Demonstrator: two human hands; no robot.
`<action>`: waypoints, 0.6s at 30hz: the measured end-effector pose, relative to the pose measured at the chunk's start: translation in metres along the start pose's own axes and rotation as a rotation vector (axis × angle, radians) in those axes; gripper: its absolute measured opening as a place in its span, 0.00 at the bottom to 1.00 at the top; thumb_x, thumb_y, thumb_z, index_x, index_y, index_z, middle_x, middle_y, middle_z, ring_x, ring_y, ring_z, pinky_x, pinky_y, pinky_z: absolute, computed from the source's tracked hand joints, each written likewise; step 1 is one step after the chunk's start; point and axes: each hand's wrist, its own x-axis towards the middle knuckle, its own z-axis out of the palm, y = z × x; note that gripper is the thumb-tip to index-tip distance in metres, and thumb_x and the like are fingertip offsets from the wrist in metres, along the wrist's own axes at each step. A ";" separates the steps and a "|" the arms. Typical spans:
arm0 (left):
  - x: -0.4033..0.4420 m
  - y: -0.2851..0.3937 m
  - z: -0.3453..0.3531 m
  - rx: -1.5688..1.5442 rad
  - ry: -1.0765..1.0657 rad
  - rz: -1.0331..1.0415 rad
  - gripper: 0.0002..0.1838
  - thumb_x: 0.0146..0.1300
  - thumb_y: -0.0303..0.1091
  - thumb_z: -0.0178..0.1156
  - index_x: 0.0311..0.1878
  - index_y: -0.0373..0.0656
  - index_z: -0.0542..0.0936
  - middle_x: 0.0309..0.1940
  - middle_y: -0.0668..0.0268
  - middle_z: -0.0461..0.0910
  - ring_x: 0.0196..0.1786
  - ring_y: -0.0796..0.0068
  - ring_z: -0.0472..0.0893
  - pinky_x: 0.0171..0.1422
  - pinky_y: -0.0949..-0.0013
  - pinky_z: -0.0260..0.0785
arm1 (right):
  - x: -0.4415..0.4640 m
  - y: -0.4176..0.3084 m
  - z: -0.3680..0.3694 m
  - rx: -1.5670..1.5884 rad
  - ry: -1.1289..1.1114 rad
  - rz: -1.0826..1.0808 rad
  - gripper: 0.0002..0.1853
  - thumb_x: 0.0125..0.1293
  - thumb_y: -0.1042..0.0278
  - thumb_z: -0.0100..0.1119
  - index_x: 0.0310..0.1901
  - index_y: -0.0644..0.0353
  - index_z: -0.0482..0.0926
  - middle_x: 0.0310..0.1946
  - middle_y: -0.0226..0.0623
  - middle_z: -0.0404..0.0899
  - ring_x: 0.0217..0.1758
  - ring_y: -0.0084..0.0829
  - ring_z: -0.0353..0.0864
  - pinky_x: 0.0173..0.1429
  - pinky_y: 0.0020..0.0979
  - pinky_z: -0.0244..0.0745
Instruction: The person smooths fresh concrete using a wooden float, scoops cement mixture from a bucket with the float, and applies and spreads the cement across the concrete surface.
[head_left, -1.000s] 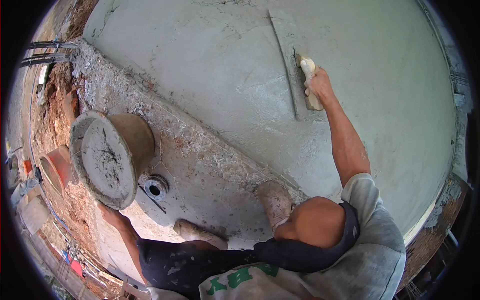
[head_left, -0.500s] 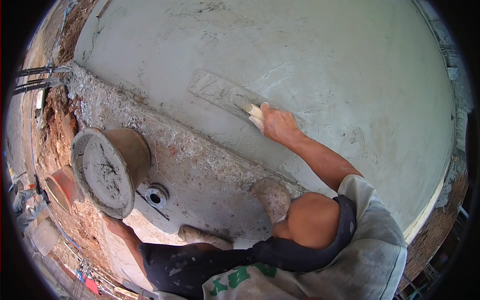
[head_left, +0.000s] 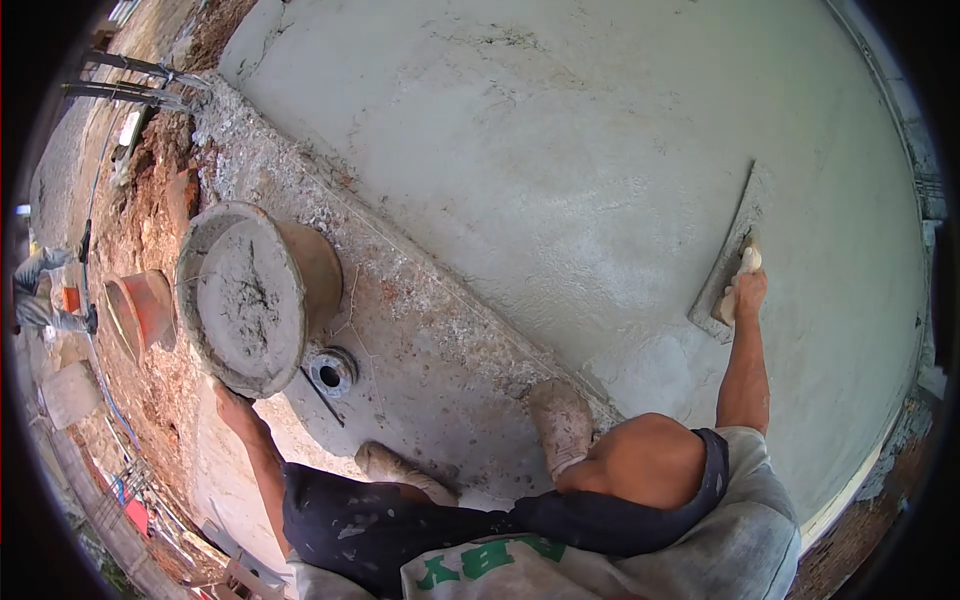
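Left hand (head_left: 238, 408): touched the lower rim of the bucket (head_left: 316, 275); fingers partly hidden, grip couldn't be told.
Bucket: held grey mix (head_left: 240, 290).
Right hand (head_left: 748, 292): closed around the handle of the trowel (head_left: 730, 260).
Trowel: lay against the cement (head_left: 560, 150).
Ring (head_left: 343, 372): sat between bucket and 2 shoes (head_left: 560, 425).
Pail (head_left: 152, 305): orange, stood beyond the bucket.

A faded grey, short-sleeved cloth shirt (head_left: 700, 545), smudged with darker stains and printed with bold green lettering (head_left: 490, 560); dark navy fabric shorts (head_left: 370, 525) flecked with pale splotches; dull, brownish-grey footwear (head_left: 560, 420) crusted with dried mud.
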 end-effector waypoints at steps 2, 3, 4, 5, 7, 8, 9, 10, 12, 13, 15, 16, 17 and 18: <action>-0.002 0.005 0.000 0.077 -0.027 0.011 0.30 0.68 0.53 0.42 0.48 0.29 0.75 0.42 0.56 0.78 0.41 0.67 0.78 0.40 0.67 0.71 | 0.015 -0.007 0.013 0.222 -0.051 0.112 0.14 0.67 0.62 0.47 0.34 0.67 0.72 0.19 0.44 0.75 0.17 0.36 0.77 0.20 0.36 0.71; -0.003 0.007 0.002 0.087 -0.003 0.019 0.30 0.69 0.53 0.42 0.45 0.30 0.76 0.39 0.58 0.78 0.37 0.68 0.77 0.37 0.67 0.70 | 0.015 -0.020 0.018 0.328 -0.076 0.175 0.13 0.66 0.63 0.46 0.34 0.66 0.72 0.20 0.42 0.75 0.16 0.35 0.76 0.19 0.36 0.70; -0.005 0.009 0.005 0.099 0.022 0.023 0.29 0.69 0.53 0.42 0.42 0.31 0.77 0.35 0.59 0.79 0.34 0.69 0.77 0.34 0.68 0.69 | 0.018 -0.034 0.029 0.351 -0.107 0.168 0.12 0.66 0.64 0.47 0.34 0.66 0.72 0.20 0.42 0.74 0.16 0.34 0.76 0.19 0.35 0.70; -0.008 0.012 0.005 0.113 0.029 0.021 0.29 0.69 0.53 0.42 0.40 0.31 0.77 0.33 0.60 0.78 0.31 0.70 0.75 0.33 0.68 0.68 | 0.025 -0.053 0.046 0.372 -0.141 0.160 0.12 0.65 0.64 0.47 0.35 0.66 0.71 0.21 0.41 0.74 0.16 0.34 0.75 0.19 0.35 0.70; -0.008 0.011 0.010 0.107 0.075 0.057 0.28 0.69 0.52 0.42 0.34 0.32 0.77 0.26 0.63 0.75 0.26 0.73 0.71 0.28 0.69 0.63 | 0.023 -0.108 0.073 0.351 -0.218 0.128 0.10 0.64 0.67 0.46 0.36 0.67 0.71 0.21 0.41 0.74 0.15 0.34 0.74 0.19 0.35 0.69; -0.010 0.015 0.010 0.089 0.068 0.008 0.28 0.69 0.52 0.42 0.31 0.33 0.75 0.24 0.64 0.74 0.25 0.74 0.70 0.28 0.69 0.62 | 0.016 -0.140 0.083 0.307 -0.261 0.104 0.09 0.63 0.69 0.45 0.36 0.67 0.71 0.21 0.41 0.74 0.16 0.34 0.74 0.19 0.35 0.69; -0.012 0.017 0.013 0.068 0.078 0.024 0.28 0.69 0.52 0.42 0.30 0.34 0.75 0.23 0.65 0.74 0.24 0.74 0.69 0.28 0.69 0.61 | 0.016 -0.161 0.098 0.314 -0.311 0.080 0.09 0.62 0.71 0.44 0.36 0.68 0.71 0.22 0.42 0.74 0.16 0.34 0.74 0.19 0.35 0.69; -0.014 0.018 0.014 0.049 0.086 0.037 0.28 0.69 0.52 0.42 0.29 0.35 0.75 0.22 0.65 0.73 0.24 0.74 0.69 0.29 0.69 0.61 | 0.015 -0.180 0.112 0.318 -0.361 0.057 0.08 0.61 0.72 0.44 0.36 0.68 0.71 0.22 0.42 0.74 0.16 0.35 0.74 0.19 0.35 0.69; -0.010 0.012 0.008 0.099 0.046 0.019 0.27 0.69 0.52 0.41 0.35 0.33 0.74 0.28 0.62 0.74 0.29 0.71 0.72 0.33 0.68 0.66 | 0.003 -0.220 0.144 0.340 -0.431 -0.001 0.08 0.59 0.74 0.45 0.36 0.69 0.72 0.23 0.42 0.75 0.16 0.36 0.75 0.19 0.36 0.70; -0.005 0.007 0.000 0.129 0.003 -0.008 0.28 0.70 0.51 0.41 0.42 0.31 0.75 0.34 0.58 0.76 0.34 0.68 0.76 0.37 0.66 0.70 | -0.008 -0.243 0.157 0.314 -0.474 -0.042 0.08 0.58 0.75 0.46 0.36 0.70 0.73 0.23 0.43 0.75 0.17 0.37 0.77 0.20 0.36 0.71; -0.013 0.016 0.010 0.098 0.052 0.033 0.29 0.70 0.52 0.40 0.29 0.34 0.75 0.21 0.65 0.72 0.23 0.74 0.69 0.29 0.69 0.61 | -0.028 -0.281 0.191 0.234 -0.554 -0.155 0.09 0.56 0.75 0.48 0.36 0.72 0.73 0.23 0.46 0.77 0.19 0.39 0.80 0.21 0.38 0.73; -0.015 0.018 0.011 0.126 0.052 0.048 0.29 0.70 0.52 0.40 0.29 0.33 0.75 0.21 0.65 0.73 0.23 0.74 0.68 0.29 0.69 0.61 | -0.037 -0.298 0.210 0.183 -0.590 -0.229 0.10 0.56 0.75 0.49 0.36 0.73 0.74 0.23 0.47 0.78 0.20 0.40 0.81 0.22 0.38 0.74; -0.014 0.019 0.011 0.152 0.048 0.067 0.30 0.71 0.53 0.40 0.30 0.32 0.75 0.21 0.65 0.73 0.23 0.75 0.68 0.29 0.69 0.61 | -0.045 -0.314 0.232 0.150 -0.623 -0.279 0.11 0.56 0.74 0.49 0.37 0.73 0.74 0.23 0.49 0.79 0.21 0.41 0.82 0.24 0.39 0.75; -0.013 0.018 0.009 0.179 0.043 0.082 0.30 0.71 0.53 0.40 0.31 0.32 0.76 0.21 0.65 0.73 0.23 0.75 0.68 0.29 0.69 0.61 | -0.055 -0.329 0.252 0.114 -0.656 -0.328 0.12 0.56 0.73 0.49 0.37 0.73 0.75 0.23 0.50 0.80 0.22 0.41 0.83 0.26 0.40 0.76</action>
